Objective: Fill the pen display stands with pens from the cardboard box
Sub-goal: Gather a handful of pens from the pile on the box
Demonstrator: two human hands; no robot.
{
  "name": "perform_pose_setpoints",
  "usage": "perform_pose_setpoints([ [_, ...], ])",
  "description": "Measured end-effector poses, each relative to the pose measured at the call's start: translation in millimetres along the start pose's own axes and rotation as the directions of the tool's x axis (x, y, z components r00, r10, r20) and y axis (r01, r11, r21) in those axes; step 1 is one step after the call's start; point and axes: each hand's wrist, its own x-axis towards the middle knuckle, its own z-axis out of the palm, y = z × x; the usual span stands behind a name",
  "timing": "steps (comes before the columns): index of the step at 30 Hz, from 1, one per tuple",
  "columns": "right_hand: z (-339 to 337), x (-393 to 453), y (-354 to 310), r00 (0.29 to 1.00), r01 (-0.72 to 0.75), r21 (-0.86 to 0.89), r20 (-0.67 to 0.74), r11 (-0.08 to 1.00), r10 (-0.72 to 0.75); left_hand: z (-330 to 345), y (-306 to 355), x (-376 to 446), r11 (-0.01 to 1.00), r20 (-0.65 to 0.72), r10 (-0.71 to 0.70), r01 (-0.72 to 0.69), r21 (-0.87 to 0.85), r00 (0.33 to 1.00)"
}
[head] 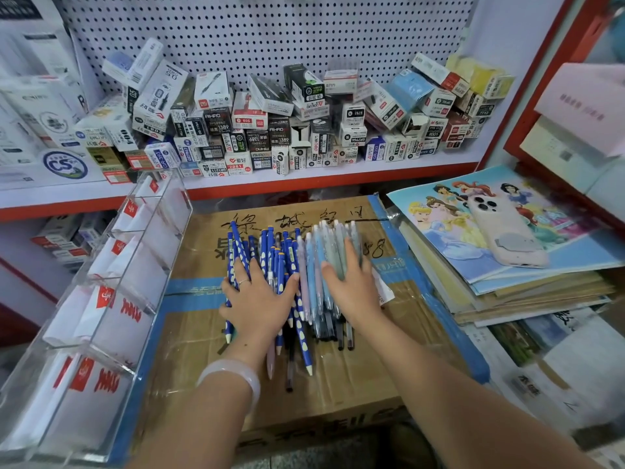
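Note:
A heap of pens lies on top of a closed cardboard box taped in blue. Dark blue pens with pale dots make up the left part, pastel blue and pink pens the right. My left hand lies flat on the dark blue pens, fingers straight and spread. My right hand presses flat on the pastel pens. A clear acrylic display stand with several tiered compartments sits at the left of the box; its compartments show white and red cards and no pens.
A shelf behind is packed with small pen boxes under a pegboard. To the right, a stack of picture books carries a white phone. More stationery sits low on the right.

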Motion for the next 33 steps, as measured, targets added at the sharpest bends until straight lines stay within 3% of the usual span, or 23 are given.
perform_pose_setpoints([
  [14,11.4,3.7,-5.4,1.000,-0.011,0.074,0.019,0.997,0.009,-1.9,4.7,3.1,0.997,0.043,0.035,-0.032,-0.066,0.998],
  [20,5.6,3.9,-3.8,0.999,-0.029,0.125,0.040,0.992,0.024,-8.6,-4.8,11.4,0.976,0.065,0.021,-0.006,-0.217,0.998],
  [33,-9.8,2.5,8.9,0.998,-0.063,0.054,0.000,0.997,0.063,-6.3,-12.7,12.0,0.964,-0.008,0.020,-0.021,-0.264,1.000],
])
